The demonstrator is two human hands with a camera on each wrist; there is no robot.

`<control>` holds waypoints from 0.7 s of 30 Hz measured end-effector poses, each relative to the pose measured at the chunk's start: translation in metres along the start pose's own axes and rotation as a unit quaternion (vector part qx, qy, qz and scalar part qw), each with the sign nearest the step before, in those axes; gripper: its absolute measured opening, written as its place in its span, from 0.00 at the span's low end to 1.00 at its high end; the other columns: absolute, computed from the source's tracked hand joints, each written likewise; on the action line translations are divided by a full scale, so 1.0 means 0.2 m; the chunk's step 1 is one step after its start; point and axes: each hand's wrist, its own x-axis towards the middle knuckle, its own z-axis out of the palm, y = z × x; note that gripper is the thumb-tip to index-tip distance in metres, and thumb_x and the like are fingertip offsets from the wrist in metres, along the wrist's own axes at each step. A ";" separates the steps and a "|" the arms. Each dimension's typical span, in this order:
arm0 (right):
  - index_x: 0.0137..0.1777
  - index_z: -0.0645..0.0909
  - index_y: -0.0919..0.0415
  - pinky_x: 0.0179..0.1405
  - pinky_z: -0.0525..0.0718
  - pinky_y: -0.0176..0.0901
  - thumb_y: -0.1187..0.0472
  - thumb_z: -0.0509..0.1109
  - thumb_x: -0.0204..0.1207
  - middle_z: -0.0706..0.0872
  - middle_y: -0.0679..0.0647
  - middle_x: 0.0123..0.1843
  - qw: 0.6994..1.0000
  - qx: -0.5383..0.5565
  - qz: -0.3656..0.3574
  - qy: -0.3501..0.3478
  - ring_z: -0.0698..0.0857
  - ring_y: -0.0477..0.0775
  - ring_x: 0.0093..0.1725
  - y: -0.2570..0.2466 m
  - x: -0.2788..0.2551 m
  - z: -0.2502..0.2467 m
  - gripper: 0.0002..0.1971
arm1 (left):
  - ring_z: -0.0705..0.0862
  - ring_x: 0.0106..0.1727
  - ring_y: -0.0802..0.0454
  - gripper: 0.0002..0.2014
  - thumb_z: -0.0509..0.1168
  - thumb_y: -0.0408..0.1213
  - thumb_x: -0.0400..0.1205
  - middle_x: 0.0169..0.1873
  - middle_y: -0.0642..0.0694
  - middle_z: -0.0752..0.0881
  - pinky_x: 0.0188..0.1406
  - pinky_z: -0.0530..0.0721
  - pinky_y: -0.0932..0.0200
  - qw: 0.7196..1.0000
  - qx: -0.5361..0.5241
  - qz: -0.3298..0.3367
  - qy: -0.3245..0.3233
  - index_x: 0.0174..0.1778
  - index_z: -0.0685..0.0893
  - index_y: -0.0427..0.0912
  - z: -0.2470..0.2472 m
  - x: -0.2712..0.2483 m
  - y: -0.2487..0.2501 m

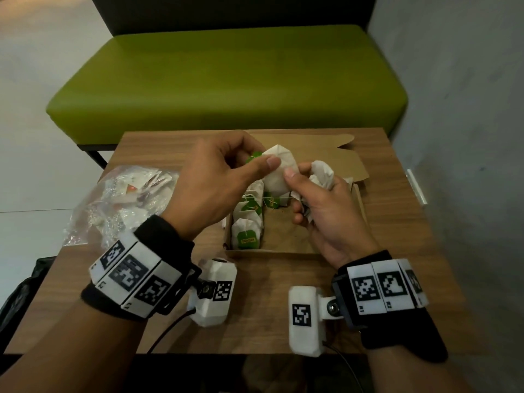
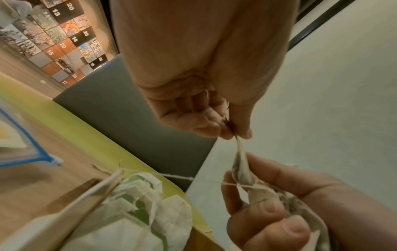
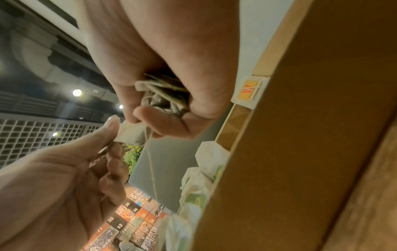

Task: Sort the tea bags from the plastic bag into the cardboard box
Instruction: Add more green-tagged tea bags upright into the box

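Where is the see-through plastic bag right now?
In the head view the plastic bag lies on the left side of the wooden table, just left of the left hand and of the cardboard box.

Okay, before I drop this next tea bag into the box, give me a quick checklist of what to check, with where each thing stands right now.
1. Left hand pinches one tea bag: ok.
2. That bag is free of the bunch in the right hand: not ok, the right thumb is on it and a string crosses the bunch.
3. Cardboard box lid open: ok.
4. Free space in the box: ok, bare floor on its right side.
5. Green-tagged bags already lined along the left side: ok.
6. Plastic bag emptied: not ok, items remain inside.
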 end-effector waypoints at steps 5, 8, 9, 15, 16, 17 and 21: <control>0.42 0.82 0.49 0.23 0.75 0.33 0.60 0.72 0.82 0.86 0.46 0.38 0.995 0.092 0.024 0.016 0.76 0.43 0.29 -0.02 0.00 0.00 0.07 | 0.84 0.34 0.57 0.05 0.69 0.41 0.83 0.36 0.46 0.90 0.30 0.81 0.64 0.999 -0.022 -0.018 0.033 0.44 0.88 0.46 -0.04 0.02 -0.02; 0.40 0.81 0.49 0.22 0.74 0.32 0.63 0.71 0.82 0.86 0.45 0.37 0.990 0.136 0.031 0.017 0.75 0.43 0.29 -0.03 0.00 0.01 0.10 | 0.85 0.32 0.60 0.02 0.69 0.37 0.83 0.35 0.52 0.89 0.27 0.78 0.70 0.999 -0.012 -0.022 0.048 0.47 0.88 0.46 -0.08 0.03 -0.03; 0.40 0.81 0.49 0.22 0.73 0.32 0.63 0.71 0.82 0.86 0.45 0.37 0.989 0.145 0.035 0.016 0.75 0.43 0.29 -0.03 0.00 0.01 0.10 | 0.85 0.32 0.60 0.02 0.69 0.36 0.83 0.35 0.52 0.88 0.26 0.79 0.69 0.998 -0.011 -0.023 0.055 0.49 0.87 0.45 -0.09 0.03 -0.03; 0.41 0.81 0.49 0.22 0.73 0.31 0.65 0.70 0.82 0.86 0.44 0.35 0.984 0.175 0.044 0.001 0.76 0.42 0.28 -0.03 0.01 0.04 0.11 | 0.91 0.40 0.53 0.07 0.69 0.29 0.83 0.37 0.49 0.87 0.37 0.89 0.57 0.997 -0.051 -0.051 0.035 0.50 0.84 0.47 -0.08 0.02 -0.07; 0.40 0.81 0.49 0.21 0.73 0.31 0.66 0.70 0.81 0.86 0.44 0.35 0.982 0.184 0.044 -0.003 0.76 0.42 0.28 -0.02 0.01 0.04 0.11 | 0.91 0.41 0.51 0.08 0.69 0.29 0.83 0.38 0.48 0.86 0.38 0.89 0.56 0.997 -0.046 -0.056 0.036 0.49 0.84 0.48 -0.07 0.03 -0.09; 0.40 0.82 0.49 0.21 0.73 0.31 0.66 0.70 0.81 0.86 0.45 0.35 0.981 0.191 0.043 -0.006 0.76 0.42 0.28 -0.02 0.01 0.04 0.11 | 0.91 0.41 0.51 0.08 0.69 0.29 0.83 0.39 0.47 0.86 0.38 0.89 0.55 0.997 -0.038 -0.061 0.041 0.49 0.84 0.49 -0.06 0.03 -0.10; 0.41 0.82 0.51 0.21 0.73 0.32 0.64 0.72 0.73 0.85 0.47 0.37 0.975 0.217 0.033 -0.024 0.77 0.42 0.27 -0.03 0.00 0.03 0.06 | 0.91 0.40 0.51 0.06 0.69 0.31 0.83 0.40 0.50 0.85 0.36 0.86 0.60 0.994 -0.017 -0.075 0.083 0.47 0.85 0.49 -0.05 0.03 -0.15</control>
